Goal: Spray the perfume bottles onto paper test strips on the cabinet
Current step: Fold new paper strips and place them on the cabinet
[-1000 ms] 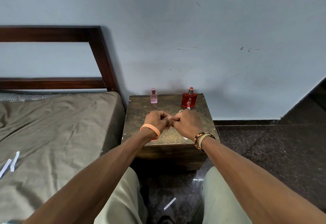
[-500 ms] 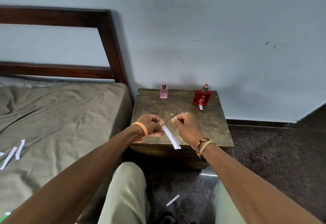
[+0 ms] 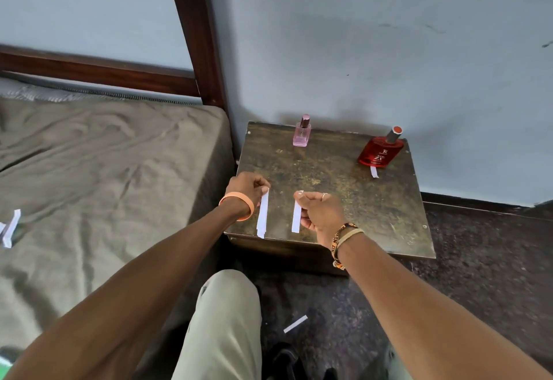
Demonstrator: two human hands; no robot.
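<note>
On the dark wooden cabinet stand two perfume bottles at the back: a small pink bottle and a red bottle with a grey cap. A short white strip lies in front of the red bottle. My left hand pinches the top of white paper strips that hang down over the cabinet's front left. My right hand pinches a single white strip that hangs beside them. The two hands are a small gap apart.
A bed with an olive sheet and dark wooden headboard stands to the left, touching the cabinet. More white strips lie on the bed. One strip lies on the dark floor between my legs. The wall is right behind the cabinet.
My hands were together over the cabinet; they have drawn apart, each now holding its own paper. The camera has tilted down and moved closer.
</note>
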